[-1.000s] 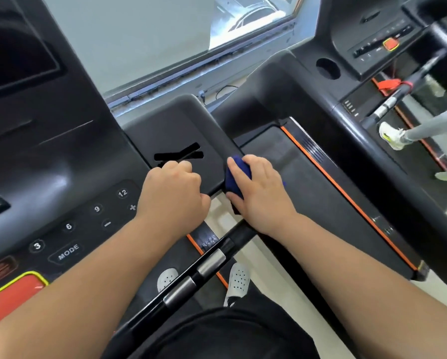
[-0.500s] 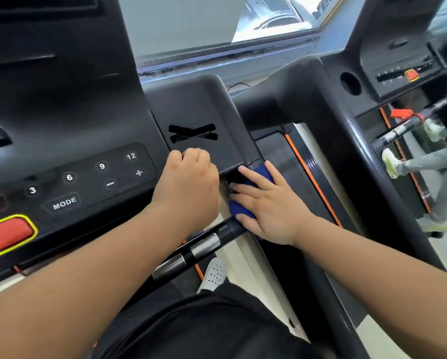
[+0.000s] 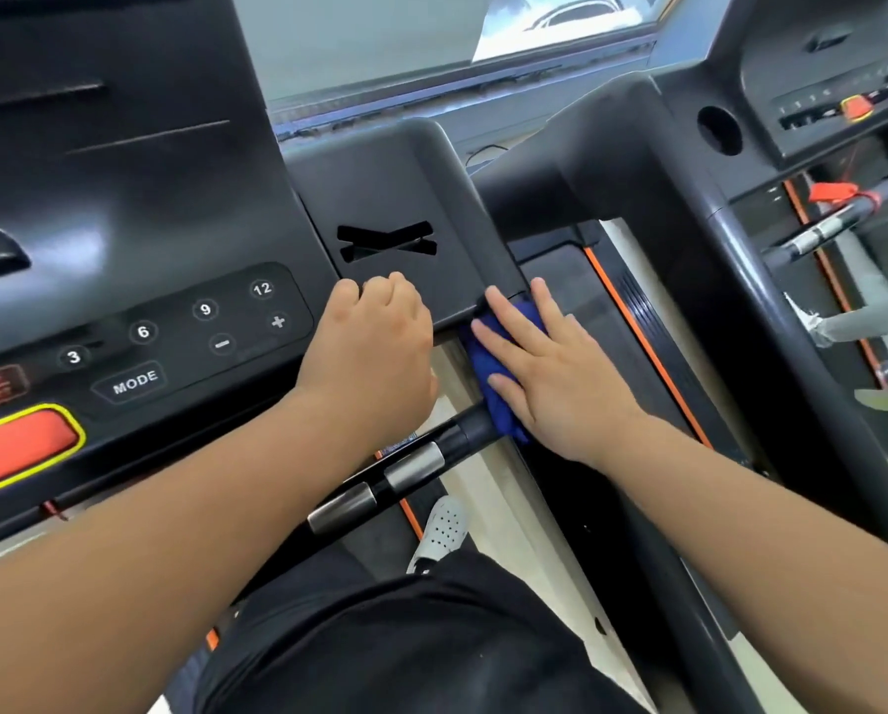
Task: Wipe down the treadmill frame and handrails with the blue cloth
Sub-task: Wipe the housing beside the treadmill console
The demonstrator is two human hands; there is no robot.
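My right hand (image 3: 550,373) lies flat, fingers spread, pressing the blue cloth (image 3: 488,368) against the black treadmill frame where the side handrail (image 3: 611,538) meets the console arm (image 3: 400,198). Most of the cloth is hidden under the palm. My left hand (image 3: 374,342) is curled into a fist, resting on the lower edge of the console arm beside the button panel (image 3: 174,337). A short black grip bar with silver sensor plates (image 3: 390,481) runs below both hands.
A red stop button (image 3: 14,450) with yellow rim sits at lower left of the console. A second treadmill (image 3: 730,249) stands to the right, with another person's legs and shoe at the far right edge. My white shoe (image 3: 441,533) shows below the bar.
My right hand has opened flat over the cloth and slid down the frame toward the grip bar joint. The left fist stays on the console arm. The view has shifted right.
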